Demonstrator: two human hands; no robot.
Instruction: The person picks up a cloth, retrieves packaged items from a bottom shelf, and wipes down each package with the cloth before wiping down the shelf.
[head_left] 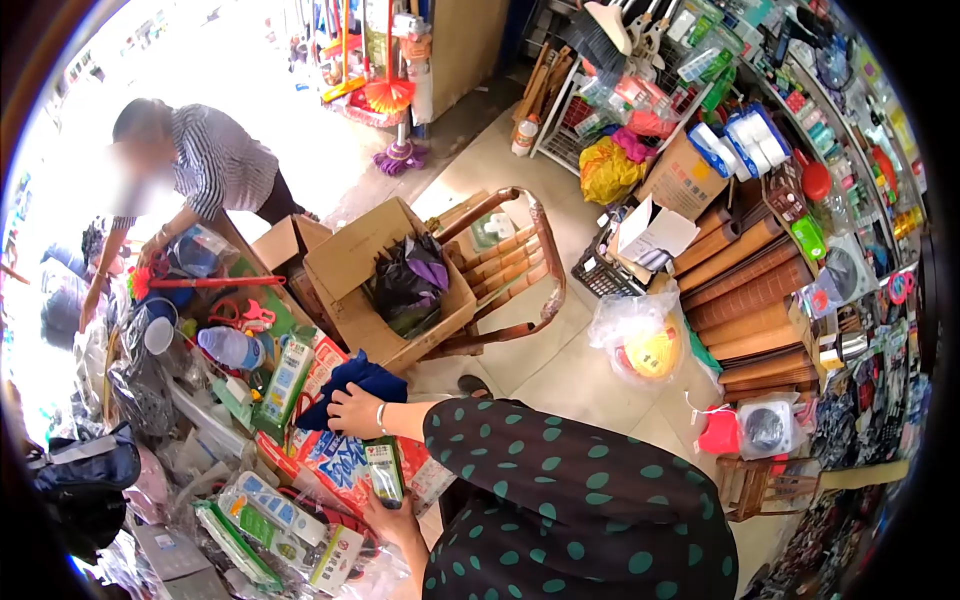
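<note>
My right hand [353,411], with a bracelet at the wrist, lies with its fingers spread on a dark blue cloth [372,380]. Below it, my left hand [392,518] grips the lower end of a small green-and-white package [384,470]. Under both hands is a red, white and blue printed bag [335,462]. A similar green-and-white box [285,385] rests just left of the cloth. More white-and-green packages [275,510] lie in clear plastic near my left hand.
Across the goods, a person in a striped shirt [225,155] bends and reaches into the pile. An open cardboard box [335,265] holding black plastic stands beside a bamboo chair [545,255]. Rolled mats [750,290] and crowded shelves are at right. A dark bag [85,490] lies at left.
</note>
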